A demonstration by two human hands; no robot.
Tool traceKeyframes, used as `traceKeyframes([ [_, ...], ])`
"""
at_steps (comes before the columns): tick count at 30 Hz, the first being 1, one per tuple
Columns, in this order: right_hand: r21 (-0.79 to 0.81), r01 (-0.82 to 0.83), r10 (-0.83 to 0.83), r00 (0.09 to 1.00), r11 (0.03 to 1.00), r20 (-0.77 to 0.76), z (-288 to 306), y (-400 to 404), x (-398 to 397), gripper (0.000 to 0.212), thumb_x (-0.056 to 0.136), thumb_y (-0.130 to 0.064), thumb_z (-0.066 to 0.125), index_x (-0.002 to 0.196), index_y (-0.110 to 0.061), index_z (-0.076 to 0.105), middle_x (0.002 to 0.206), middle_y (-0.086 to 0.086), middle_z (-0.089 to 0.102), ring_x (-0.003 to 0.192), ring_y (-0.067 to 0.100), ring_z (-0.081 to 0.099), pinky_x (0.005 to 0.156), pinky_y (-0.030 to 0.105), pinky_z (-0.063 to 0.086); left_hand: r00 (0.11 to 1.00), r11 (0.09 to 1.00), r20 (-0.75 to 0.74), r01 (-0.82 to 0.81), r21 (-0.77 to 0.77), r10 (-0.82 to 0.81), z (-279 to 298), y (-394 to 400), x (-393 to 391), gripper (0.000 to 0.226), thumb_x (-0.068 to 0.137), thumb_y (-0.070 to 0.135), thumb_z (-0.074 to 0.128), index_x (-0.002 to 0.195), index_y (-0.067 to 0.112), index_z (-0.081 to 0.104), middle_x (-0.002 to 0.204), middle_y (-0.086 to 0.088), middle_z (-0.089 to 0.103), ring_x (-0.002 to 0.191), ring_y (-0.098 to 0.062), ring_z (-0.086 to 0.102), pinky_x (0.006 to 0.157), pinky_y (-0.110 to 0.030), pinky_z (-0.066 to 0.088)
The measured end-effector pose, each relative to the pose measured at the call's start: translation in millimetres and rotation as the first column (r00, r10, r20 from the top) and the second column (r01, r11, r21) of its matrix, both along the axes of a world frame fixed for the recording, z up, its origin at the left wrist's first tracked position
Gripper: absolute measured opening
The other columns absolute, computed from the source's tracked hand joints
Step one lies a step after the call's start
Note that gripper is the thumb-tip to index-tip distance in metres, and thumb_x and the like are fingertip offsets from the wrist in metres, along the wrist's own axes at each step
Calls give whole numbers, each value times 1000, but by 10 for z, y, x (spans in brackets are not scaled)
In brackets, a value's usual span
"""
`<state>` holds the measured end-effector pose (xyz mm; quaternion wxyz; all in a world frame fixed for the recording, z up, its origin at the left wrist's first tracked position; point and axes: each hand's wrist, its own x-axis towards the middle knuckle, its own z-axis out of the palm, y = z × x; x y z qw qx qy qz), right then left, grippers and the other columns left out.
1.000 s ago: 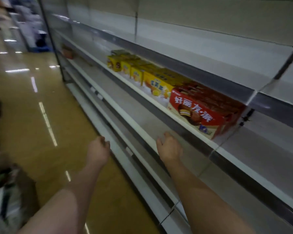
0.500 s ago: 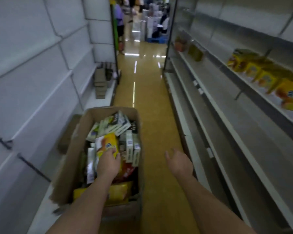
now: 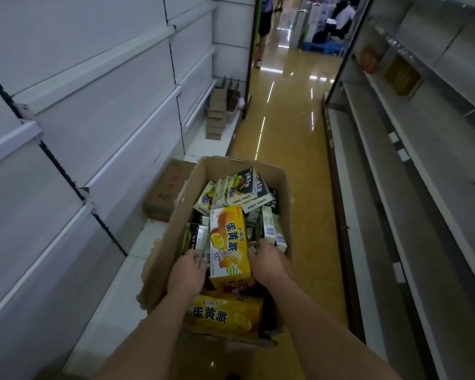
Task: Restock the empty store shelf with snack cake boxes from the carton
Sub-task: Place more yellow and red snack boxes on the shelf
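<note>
Here, low in the frame, both hands, left hand (image 3: 187, 272) and right hand (image 3: 268, 263), clasp a yellow snack cake box (image 3: 229, 242) upright in the carton (image 3: 284, 187)

I see the open carton (image 3: 284, 187) standing on the glossy yellow aisle floor (image 3: 291, 127), while a closed brown box (image 3: 166, 187) lies on the white base ledge (image 3: 113, 303) just left of it.

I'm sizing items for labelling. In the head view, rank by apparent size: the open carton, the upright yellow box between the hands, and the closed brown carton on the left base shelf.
1. Open carton, clearly largest.
2. Closed brown carton.
3. Upright yellow box.
The last two look close, and the yellow box is nearer the camera, so that order is unsure.
</note>
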<state>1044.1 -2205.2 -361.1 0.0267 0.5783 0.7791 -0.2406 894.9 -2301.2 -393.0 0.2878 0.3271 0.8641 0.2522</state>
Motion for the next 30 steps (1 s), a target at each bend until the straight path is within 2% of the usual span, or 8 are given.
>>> traceKeyframes([
  [3, -67, -43, 44, 999, 997, 23, -193, 152, -138, 45, 100, -45, 36, 132, -15, 45, 124, 5, 58, 107, 24, 58, 73, 31, 45, 997, 1000, 70, 19, -4, -19, -151, 193, 73, 26, 99, 29, 47, 118, 14, 54, 115, -8, 61, 94, -19, 55, 80, -33, 48],
  [5, -106, -59, 61, 998, 993, 22, -325, 238, -220, 45, 100, -46, 36, 130, -14, 45, 124, 6, 57, 109, 25, 58, 79, 34, 47, 994, 999, 109, 31, -18, -28, -262, 327, 100, 39, 99, 32, 47, 132, 12, 49, 127, -9, 57, 111, -24, 55, 91, -34, 46],
  [7, -132, -54, 57, 998, 990, 14, -455, 342, -294, 42, 99, -46, 37, 126, -14, 47, 123, 7, 57, 109, 26, 57, 78, 35, 45, 992, 999, 129, 20, -40, -15, -396, 469, 93, 45, 98, 32, 48, 138, 10, 44, 135, -12, 51, 121, -28, 50, 98, -36, 43],
  [11, -182, -53, 50, 999, 982, -20, -699, 479, -375, 42, 99, -42, 40, 128, -12, 45, 125, 10, 55, 111, 28, 55, 76, 33, 40, 995, 997, 99, -7, -80, 15, -663, 635, 40, 47, 98, 32, 48, 136, 6, 42, 134, -15, 49, 122, -32, 48, 98, -40, 42],
  [15, -264, 29, -46, 997, 964, -61, -923, 526, -456, 47, 99, -40, 42, 135, -9, 39, 132, 12, 51, 116, 31, 52, 89, 37, 44, 986, 986, 145, -53, -156, 76, -889, 782, -47, 53, 99, 36, 43, 140, 2, 39, 140, -19, 45, 127, -36, 45, 102, -43, 39],
  [19, -336, 128, -158, 985, 933, -64, -1063, 556, -537, 56, 97, -41, 45, 141, -7, 32, 136, 14, 49, 120, 33, 52, 92, 39, 43, 998, 966, 64, 24, -258, -8, -1013, 900, -95, 59, 98, 46, 38, 138, 2, 40, 139, -21, 42, 126, -39, 42, 102, -44, 37],
  [22, -365, 173, -212, 975, 915, -71, -1132, 565, -558, 61, 97, -41, 45, 144, -7, 27, 139, 15, 47, 122, 34, 50, 95, 41, 42, 996, 966, 90, 0, -258, 24, -1042, 965, -60, 64, 96, 48, 43, 138, 1, 36, 139, -22, 41, 125, -39, 43, 99, -44, 41],
  [30, -431, 232, -327, 932, 872, -159, -1193, 566, -594, 69, 92, -54, 47, 150, -26, 21, 141, 8, 49, 128, 32, 47, 101, 43, 39, 951, 959, 226, -159, -235, 213, -1103, 1066, -31, 67, 96, 46, 45, 142, 1, 29, 145, -22, 38, 130, -40, 40, 103, -46, 37],
])
